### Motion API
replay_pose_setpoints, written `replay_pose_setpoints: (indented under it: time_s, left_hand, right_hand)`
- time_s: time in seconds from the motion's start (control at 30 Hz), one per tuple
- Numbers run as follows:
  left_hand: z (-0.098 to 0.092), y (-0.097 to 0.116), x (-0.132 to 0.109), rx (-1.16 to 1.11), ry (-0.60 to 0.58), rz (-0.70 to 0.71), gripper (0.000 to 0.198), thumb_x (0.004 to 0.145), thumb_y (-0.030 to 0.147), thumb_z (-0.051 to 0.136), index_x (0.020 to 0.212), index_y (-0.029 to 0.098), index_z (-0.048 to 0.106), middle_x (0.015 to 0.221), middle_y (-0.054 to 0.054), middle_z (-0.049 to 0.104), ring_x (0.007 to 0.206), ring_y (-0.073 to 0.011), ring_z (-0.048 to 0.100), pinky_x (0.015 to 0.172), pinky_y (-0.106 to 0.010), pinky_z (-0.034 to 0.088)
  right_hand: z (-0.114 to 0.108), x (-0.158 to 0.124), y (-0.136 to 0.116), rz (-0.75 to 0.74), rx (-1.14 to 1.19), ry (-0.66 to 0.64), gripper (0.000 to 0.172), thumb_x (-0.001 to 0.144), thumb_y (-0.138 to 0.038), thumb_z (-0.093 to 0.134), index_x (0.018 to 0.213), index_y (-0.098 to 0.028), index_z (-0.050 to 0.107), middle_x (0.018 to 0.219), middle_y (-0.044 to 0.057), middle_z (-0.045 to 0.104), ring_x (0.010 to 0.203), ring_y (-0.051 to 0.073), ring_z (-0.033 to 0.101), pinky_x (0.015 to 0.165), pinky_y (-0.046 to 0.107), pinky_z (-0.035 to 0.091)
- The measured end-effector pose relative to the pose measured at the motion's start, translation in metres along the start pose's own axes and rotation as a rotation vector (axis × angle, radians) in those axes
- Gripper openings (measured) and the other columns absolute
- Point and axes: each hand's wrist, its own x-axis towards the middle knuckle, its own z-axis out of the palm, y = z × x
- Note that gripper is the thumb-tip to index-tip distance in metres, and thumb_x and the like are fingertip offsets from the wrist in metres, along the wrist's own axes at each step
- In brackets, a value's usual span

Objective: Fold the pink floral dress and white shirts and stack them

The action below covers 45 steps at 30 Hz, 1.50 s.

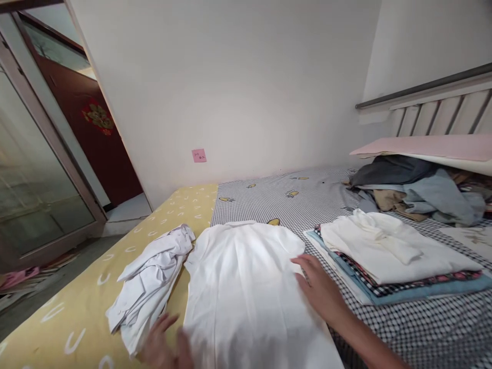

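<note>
A white shirt [249, 287] lies spread flat in front of me, its collar end toward the wall and its lower part running out of view at the bottom. At its right edge, below the shoulder, my right hand [321, 289] rests with fingers stretched and apart. My left hand [169, 346], blurred by motion, is low beside the shirt's left edge, fingers spread. Just beyond that hand lies a crumpled whitish shirt [154, 277] with buttons. On the right sits a stack of folded clothes [384, 256], topped by a white garment with a knotted tie.
Under the clothes is a bed with a yellow sheet [88, 302] on the left and a black-and-white checked sheet [246, 205] on the right. A heap of dark and grey clothes [430, 187] lies at the far right beneath a pink board [430, 146]. A wall closes the back.
</note>
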Motion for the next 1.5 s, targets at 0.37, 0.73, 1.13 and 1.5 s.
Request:
replay_pose_setpoints:
  time_s: [0.37, 0.73, 1.13, 1.5]
  left_hand:
    - [0.143, 0.010, -0.007, 0.735, -0.743, 0.421, 0.051, 0.100, 0.038, 0.039, 0.150, 0.042, 0.043, 0.165, 0.000, 0.033, 0.155, -0.0326, 0.025, 0.123, -0.071, 0.014]
    - [0.190, 0.006, 0.075, 0.795, -0.782, 0.290, 0.055, 0.101, 0.047, 0.033, 0.155, 0.036, 0.037, 0.168, -0.002, 0.026, 0.157, -0.0333, 0.016, 0.124, -0.071, 0.008]
    - [0.231, -0.004, 0.131, 0.915, -0.818, 0.138, 0.061, 0.100, 0.050, 0.021, 0.160, 0.037, 0.020, 0.172, 0.007, 0.008, 0.159, -0.0310, 0.000, 0.125, -0.068, 0.013]
    - [0.161, -0.011, 0.071, 0.979, -0.689, 0.235, 0.060, 0.101, 0.046, 0.028, 0.158, 0.030, 0.030, 0.169, 0.001, 0.023, 0.158, -0.0317, 0.015, 0.128, -0.061, 0.013]
  right_hand:
    - [0.107, 0.088, -0.010, -0.005, -0.334, -0.340, 0.057, 0.101, -0.043, 0.039, 0.155, -0.028, 0.043, 0.167, 0.007, 0.033, 0.155, 0.032, 0.023, 0.123, 0.060, 0.016]
    - [0.110, 0.128, 0.064, 0.252, -0.492, -0.237, 0.063, 0.101, -0.055, 0.021, 0.160, -0.037, 0.032, 0.170, -0.003, 0.022, 0.157, 0.031, 0.016, 0.123, 0.060, 0.016]
    - [0.117, 0.122, 0.069, 0.219, -0.587, -0.199, 0.064, 0.101, -0.055, 0.015, 0.160, -0.037, 0.030, 0.170, -0.004, 0.024, 0.156, 0.030, 0.019, 0.122, 0.059, 0.018]
    - [0.113, 0.120, 0.068, 0.210, -0.545, -0.259, 0.065, 0.100, -0.054, 0.017, 0.162, -0.034, 0.028, 0.171, -0.003, 0.019, 0.157, 0.030, 0.017, 0.123, 0.057, 0.016]
